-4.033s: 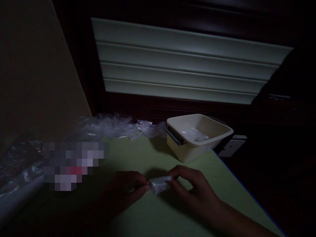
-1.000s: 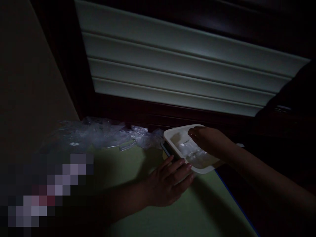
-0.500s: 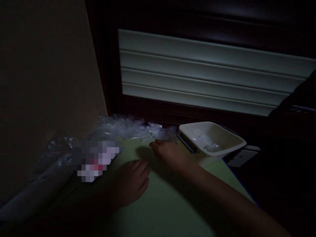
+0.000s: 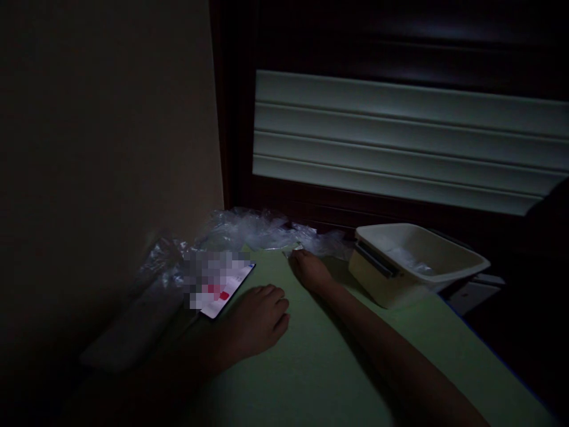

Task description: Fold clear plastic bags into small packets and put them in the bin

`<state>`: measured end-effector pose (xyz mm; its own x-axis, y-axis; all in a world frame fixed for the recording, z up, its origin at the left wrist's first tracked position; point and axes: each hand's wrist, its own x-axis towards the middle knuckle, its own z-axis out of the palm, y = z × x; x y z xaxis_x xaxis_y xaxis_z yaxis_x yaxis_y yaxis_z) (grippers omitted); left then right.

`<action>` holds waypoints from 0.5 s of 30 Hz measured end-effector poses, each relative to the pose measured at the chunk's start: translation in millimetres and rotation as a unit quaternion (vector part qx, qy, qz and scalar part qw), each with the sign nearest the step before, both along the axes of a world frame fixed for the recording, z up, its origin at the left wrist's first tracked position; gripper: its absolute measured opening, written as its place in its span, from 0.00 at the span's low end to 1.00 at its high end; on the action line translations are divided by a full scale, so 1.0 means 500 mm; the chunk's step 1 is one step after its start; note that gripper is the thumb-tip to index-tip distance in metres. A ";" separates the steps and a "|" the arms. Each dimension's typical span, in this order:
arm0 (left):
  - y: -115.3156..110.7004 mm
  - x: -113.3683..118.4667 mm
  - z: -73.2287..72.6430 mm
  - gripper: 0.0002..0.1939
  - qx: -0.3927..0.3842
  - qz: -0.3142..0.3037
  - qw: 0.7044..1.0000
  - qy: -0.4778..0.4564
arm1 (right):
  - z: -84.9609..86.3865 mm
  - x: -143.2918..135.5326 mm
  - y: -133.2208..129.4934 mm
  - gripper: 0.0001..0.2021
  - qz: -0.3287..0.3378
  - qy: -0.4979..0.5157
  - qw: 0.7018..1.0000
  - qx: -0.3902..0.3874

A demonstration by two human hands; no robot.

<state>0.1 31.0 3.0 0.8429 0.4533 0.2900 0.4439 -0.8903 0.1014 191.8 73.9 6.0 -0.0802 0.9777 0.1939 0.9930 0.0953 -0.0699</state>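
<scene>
My right hand reaches to the far part of the green surface, its fingers closed at the edge of a small clear plastic packet. Dim light hides how much of the packet lies between the fingertips. My left hand lies palm down nearer to me, fingers loosely stretched and holding nothing. Just left of it is a phone or tablet with a lit screen, partly blurred out. To the right of my right hand stands a cream plastic bin with dark side clips and some clear plastic inside.
Crumpled clear plastic bags line the back edge and run down the left side by the wall. A dark door with pale slats rises behind. Beyond the surface's blue right edge, a white box-like object sits behind the bin.
My right hand has moved away from the bin to the packet at the far edge, and its fingers have closed there. My left hand stays nearly in place. The view has swung left.
</scene>
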 end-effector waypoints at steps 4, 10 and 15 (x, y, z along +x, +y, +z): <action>-0.001 -0.004 -0.003 0.04 -0.020 0.003 1.000 -0.017 | 0.002 -0.001 -0.020 0.15 0.003 0.024 1.000 -0.020; 0.002 0.000 -0.009 0.06 -0.087 0.032 0.991 -0.101 | 0.010 -0.016 -0.114 0.07 0.033 0.169 0.985 -0.019; -0.002 0.002 -0.012 0.09 -0.173 0.025 0.963 -0.204 | -0.003 -0.035 -0.203 0.10 0.069 0.352 0.933 -0.018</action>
